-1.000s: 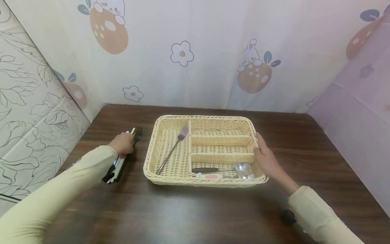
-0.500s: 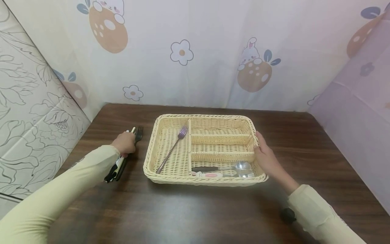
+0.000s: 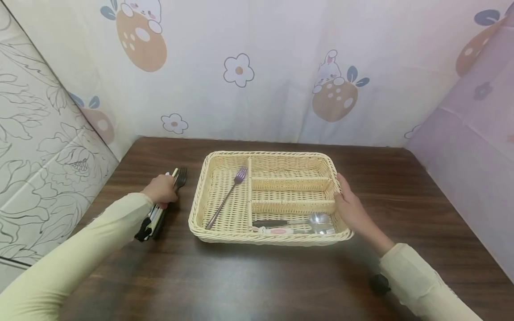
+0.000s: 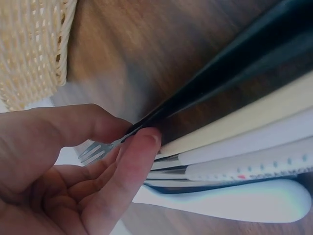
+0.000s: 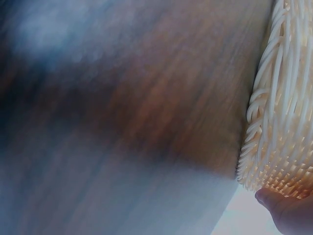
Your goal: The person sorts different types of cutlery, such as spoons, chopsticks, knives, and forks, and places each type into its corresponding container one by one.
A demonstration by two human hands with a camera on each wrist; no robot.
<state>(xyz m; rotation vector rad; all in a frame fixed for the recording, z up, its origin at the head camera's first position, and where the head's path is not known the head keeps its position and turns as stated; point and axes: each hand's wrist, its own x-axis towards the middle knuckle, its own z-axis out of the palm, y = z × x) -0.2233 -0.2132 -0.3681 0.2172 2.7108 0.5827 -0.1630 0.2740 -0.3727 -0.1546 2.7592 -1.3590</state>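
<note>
My left hand (image 3: 161,189) is over a bundle of cutlery left of the wicker basket. Its thumb and a finger pinch the neck of a fork with a black handle (image 4: 210,81); the metal tines (image 4: 94,152) show past the fingers. Cream, white and printed handles (image 4: 244,164) lie side by side close to that fork, their far ends hidden behind the hand. With my right hand (image 3: 353,209) I grip the right rim of the divided wicker basket (image 3: 269,154). Inside it, a purple fork (image 3: 225,200) lies in the long left compartment, and two spoons (image 3: 320,218) lie in the front right one.
Dark wooden table (image 3: 257,281) runs around the basket. Behind it hangs a pale printed curtain (image 3: 281,102), with a flower-patterned panel (image 3: 48,133) at the left. Two narrow compartments fill the basket's back right. A small black object (image 3: 379,284) is at the right sleeve.
My left hand and the black-handled fork shifted slightly right, then slightly back left. My right hand and the basket have stayed put.
</note>
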